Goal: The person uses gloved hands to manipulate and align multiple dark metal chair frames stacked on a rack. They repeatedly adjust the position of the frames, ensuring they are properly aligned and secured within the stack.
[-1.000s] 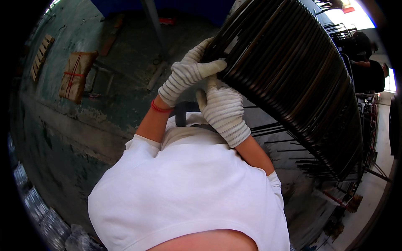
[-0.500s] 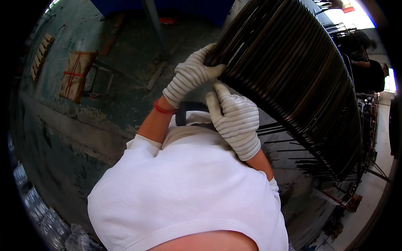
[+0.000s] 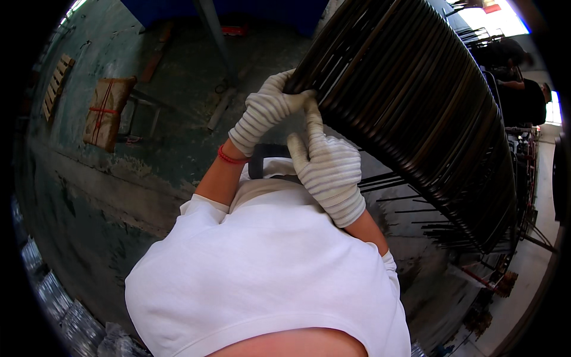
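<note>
A large stack of dark, rounded metal tubes (image 3: 410,113), packed side by side, fills the upper right. At its near left corner my left hand (image 3: 267,111), in a white-and-grey striped knit glove, is closed on a tube end, thumb on the near side and fingers partly hidden behind. My right hand (image 3: 330,169), in a matching glove, is just below. Its index finger stretches up to the stack's corner, beside my left thumb, and its thumb stands apart. I see nothing held in the right hand.
A padded brown seat (image 3: 110,113) tied with red cord stands to the left, near a wooden pallet (image 3: 57,86). Thin dark rods (image 3: 446,235) stick out beneath the stack. At the far right is a co-worker in dark clothing (image 3: 526,102). Wrapped silvery bundles (image 3: 77,327) lie lower left.
My right index finger has straightened and risen to the stack's corner, and that hand has moved slightly left. My left hand keeps its grip, shifted slightly left together with the stack's corner in view.
</note>
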{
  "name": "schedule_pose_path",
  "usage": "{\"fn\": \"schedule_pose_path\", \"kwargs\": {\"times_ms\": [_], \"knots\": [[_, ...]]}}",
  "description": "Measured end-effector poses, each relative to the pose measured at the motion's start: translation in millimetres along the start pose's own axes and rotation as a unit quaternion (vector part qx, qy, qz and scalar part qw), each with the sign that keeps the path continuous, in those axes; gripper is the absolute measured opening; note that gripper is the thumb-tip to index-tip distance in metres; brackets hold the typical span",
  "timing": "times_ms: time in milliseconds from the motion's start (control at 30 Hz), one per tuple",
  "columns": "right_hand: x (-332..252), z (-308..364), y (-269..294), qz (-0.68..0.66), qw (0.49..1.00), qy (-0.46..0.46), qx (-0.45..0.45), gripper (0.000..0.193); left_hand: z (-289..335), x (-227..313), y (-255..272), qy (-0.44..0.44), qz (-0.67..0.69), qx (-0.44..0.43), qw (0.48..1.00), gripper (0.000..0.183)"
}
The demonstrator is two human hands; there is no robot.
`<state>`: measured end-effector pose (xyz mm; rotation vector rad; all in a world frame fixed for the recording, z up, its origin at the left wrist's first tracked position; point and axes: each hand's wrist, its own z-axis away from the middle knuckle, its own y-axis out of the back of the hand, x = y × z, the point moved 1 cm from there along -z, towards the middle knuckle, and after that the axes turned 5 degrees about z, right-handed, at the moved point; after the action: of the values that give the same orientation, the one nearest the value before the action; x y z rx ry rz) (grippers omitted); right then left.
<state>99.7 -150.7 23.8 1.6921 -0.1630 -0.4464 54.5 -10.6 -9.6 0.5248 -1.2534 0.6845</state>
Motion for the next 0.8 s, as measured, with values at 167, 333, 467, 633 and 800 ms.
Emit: {"fn": "schedule_pose_path", "kwargs": {"times_ms": [167, 333, 467, 633, 800], "knots": [[2, -1, -10, 0.011, 0.999, -0.015, -0.035, 0.073, 10, 1, 4, -0.040, 0.200, -0.037, 0.978, 0.066], [-1, -3, -20, 0.047, 0.995, -0.024, -0.085, 0.077, 2, 0, -3, -0.175, 0.135, -0.023, 0.975, 0.082], [-3, -10, -11, -0.001, 0.982, -0.070, -0.177, 0.056, 10, 13, -6, -0.363, -0.230, 0.136, 0.893, 0.087], [0, -9, -18, 0.001, 0.983, -0.057, -0.172, 0.044, 17, 18, -13, -0.391, -0.343, 0.197, 0.831, 0.089], [4, 1, -10, -0.062, 0.991, -0.032, -0.112, 0.034, 16, 14, -15, -0.379, -0.398, 0.196, 0.812, 0.093]]}}
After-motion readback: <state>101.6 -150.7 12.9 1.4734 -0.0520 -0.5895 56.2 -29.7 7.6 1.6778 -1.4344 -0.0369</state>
